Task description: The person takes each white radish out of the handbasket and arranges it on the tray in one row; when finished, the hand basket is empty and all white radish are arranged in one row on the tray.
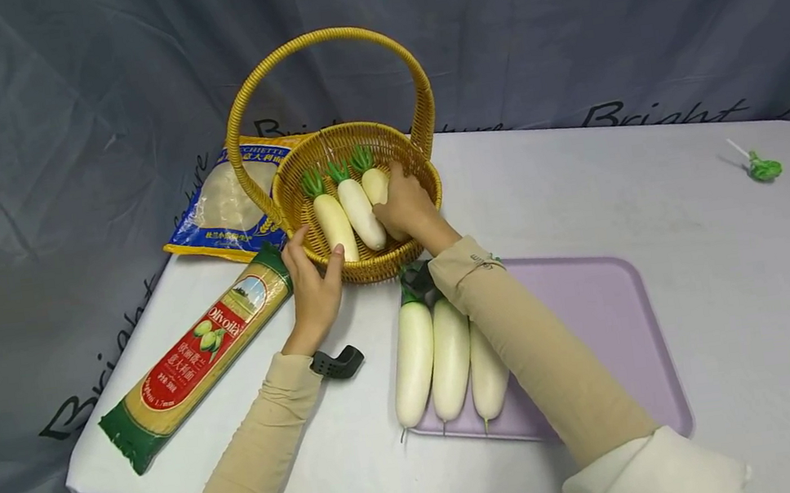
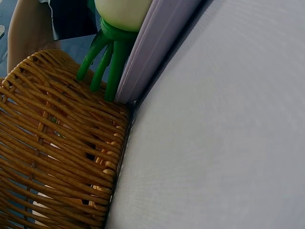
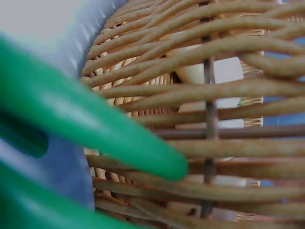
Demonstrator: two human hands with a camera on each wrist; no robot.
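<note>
Fingers of the right hand [image 1: 408, 204] reached down inside the wicker basket [image 1: 386, 269], bent about the rightmost radish [image 1: 374, 186] with the thumb on its left side; how firm the hold was could not be told, as the hand covered the lower part. Coming from above probably suited the narrow gap beside the basket wall. Just left of that hand lay the middle radish [image 1: 361, 214], then the left radish [image 1: 333, 221], all with leaves pointing away from the person, an order that likely let them nest side by side. The left hand [image 1: 314, 293] rested against the basket's near left side, thumb and fingers spread wide, nothing pinched between them, apparently to steady it. Above and beyond both hands arched the handle [image 1: 321, 35], leaving the opening free. Below the right hand, partly hidden by the right sleeve [image 1: 548, 351], three more radishes [image 1: 413, 363] lay parallel on a lilac tray [image 1: 605, 303], leafy ends towards the basket, perhaps for a short reach. Left of the left hand, a spaghetti packet [image 1: 193, 353] slanted across the desk [image 1: 703, 283]; farther out, beyond the basket's left side, lay a pasta bag [image 1: 213, 211], both seemingly kept aside for working room. Well to the right of the right hand lay a green lollipop [image 1: 763, 168].
</note>
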